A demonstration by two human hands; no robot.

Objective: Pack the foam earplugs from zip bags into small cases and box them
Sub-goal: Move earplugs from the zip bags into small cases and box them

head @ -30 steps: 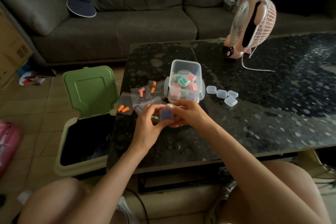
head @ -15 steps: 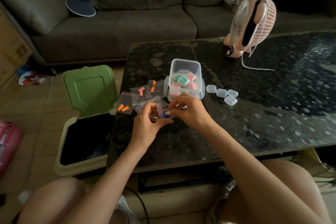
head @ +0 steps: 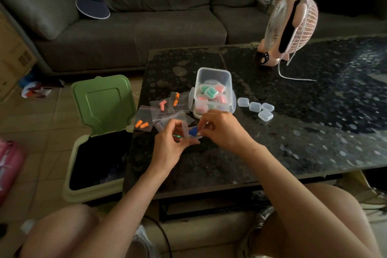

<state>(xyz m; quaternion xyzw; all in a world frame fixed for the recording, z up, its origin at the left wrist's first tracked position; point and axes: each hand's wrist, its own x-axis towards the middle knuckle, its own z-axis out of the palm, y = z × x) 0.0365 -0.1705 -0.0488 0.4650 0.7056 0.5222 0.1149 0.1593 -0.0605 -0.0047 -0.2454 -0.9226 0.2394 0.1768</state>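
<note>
Blue earplug [head: 193, 131] sat in the small case [head: 195, 137], which lay open between my two hands just above the near part of the table [head: 293, 142]. My left hand [head: 169, 146] held that case from the left, thumb and fingers curled round its raised clear lid. My right hand [head: 222, 131] came in from the right with its fingertips [head: 200, 133] bent down and pinched on the blue earplug at the case's rim. Whether the plug was fully seated inside, I could not tell.

Just beyond my left hand lay the zip bags [head: 167, 111], overlapping one another. One at the table's left edge held orange earplugs [head: 142, 125], one farther back held pink earplugs [head: 162, 104], and another held two more orange ones.

Right behind my right hand stood the clear box [head: 213, 74], with filled cases [head: 211, 92] of green and pink plugs piled inside. To its right four empty cases [head: 255, 106] lay closed in a loose cluster, touching or nearly so.

At the far side of the table a pink fan [head: 291, 23] stood, well apart from my hands. On the floor to my left a bin [head: 75, 174] stood against the table with its green lid up.
</note>
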